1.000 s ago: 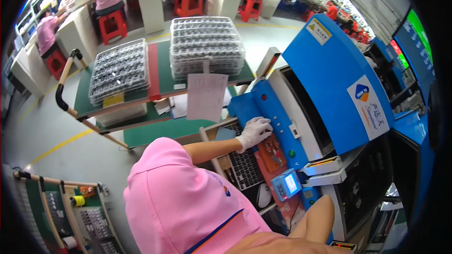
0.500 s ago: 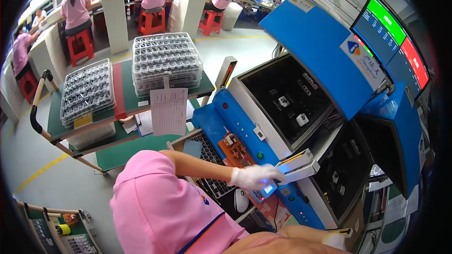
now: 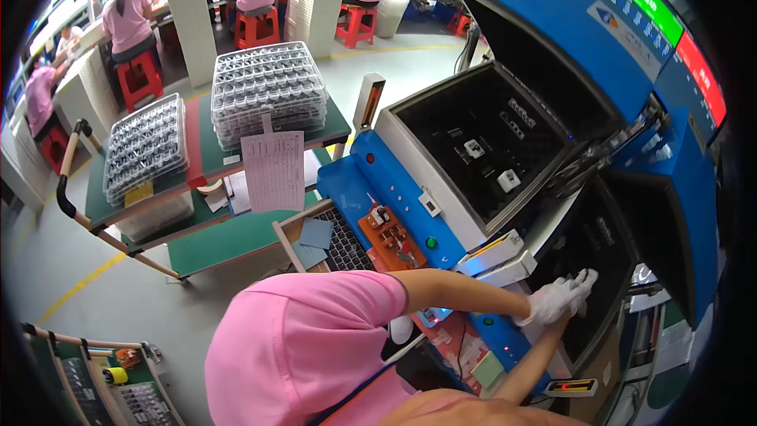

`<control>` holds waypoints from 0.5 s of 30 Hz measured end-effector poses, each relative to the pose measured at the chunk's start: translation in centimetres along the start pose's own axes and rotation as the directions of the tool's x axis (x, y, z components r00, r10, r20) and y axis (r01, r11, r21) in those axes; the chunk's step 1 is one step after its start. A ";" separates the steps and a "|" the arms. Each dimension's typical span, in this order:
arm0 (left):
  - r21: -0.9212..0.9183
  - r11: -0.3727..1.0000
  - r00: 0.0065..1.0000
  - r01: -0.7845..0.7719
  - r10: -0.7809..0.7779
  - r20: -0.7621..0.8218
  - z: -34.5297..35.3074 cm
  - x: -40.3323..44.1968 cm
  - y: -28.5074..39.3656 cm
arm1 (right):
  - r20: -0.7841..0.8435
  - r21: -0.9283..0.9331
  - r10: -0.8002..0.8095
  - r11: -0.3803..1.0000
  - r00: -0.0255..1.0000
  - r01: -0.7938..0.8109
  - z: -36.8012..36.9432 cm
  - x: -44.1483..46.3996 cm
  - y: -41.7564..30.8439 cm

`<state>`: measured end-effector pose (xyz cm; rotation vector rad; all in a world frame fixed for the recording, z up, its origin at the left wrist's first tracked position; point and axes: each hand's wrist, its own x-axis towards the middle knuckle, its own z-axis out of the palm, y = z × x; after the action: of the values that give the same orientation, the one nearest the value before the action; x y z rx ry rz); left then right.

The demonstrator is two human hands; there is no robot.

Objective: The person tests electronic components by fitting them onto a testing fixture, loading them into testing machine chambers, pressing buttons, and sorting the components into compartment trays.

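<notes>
My left hand (image 3: pixel 546 304), in a white glove, reaches over the near edge of the right-hand test box (image 3: pixel 593 241), whose blue lid is raised. Close against it is my right hand (image 3: pixel 582 293), also gloved, coming up from below. The two hands overlap above the dark bed of the box. Their fingers blur together, so whether anything is between them is hidden. In the neighbouring open test box (image 3: pixel 481 122), small white parts (image 3: pixel 509 181) sit on a black bed.
An orange fixture (image 3: pixel 392 238) lies on the blue console beside a keyboard (image 3: pixel 347 241). A cart (image 3: pixel 98 209) carries stacked clear trays (image 3: pixel 268 91) of small dark parts. Monitors (image 3: pixel 643 4) show green and red panels. People in pink shirts sit at benches behind.
My left hand has moved from the console's small lit display over to the right-hand box. My right hand has risen from the lower edge to join it. The view has shifted slightly.
</notes>
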<state>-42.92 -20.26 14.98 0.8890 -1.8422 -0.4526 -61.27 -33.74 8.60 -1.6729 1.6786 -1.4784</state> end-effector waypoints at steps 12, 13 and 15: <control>0.464 0.843 0.937 0.272 -0.342 0.072 9.6 8.2 -9.4 | -0.061 -0.342 -0.218 0.921 0.974 0.185 -0.7 5.7 5.5; 0.449 0.849 0.934 0.277 -0.348 0.081 10.3 8.5 -9.9 | -0.040 -0.354 -0.205 0.918 0.978 0.178 -0.6 6.0 6.4; 0.427 0.867 0.904 0.259 -0.373 0.209 11.0 9.5 -10.5 | 0.025 -0.394 -0.184 0.902 0.983 0.179 -0.6 6.5 7.2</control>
<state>-51.05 -35.20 9.29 1.4851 -2.0975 -0.4412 -67.10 -40.93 5.64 -2.0818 1.9766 -1.2866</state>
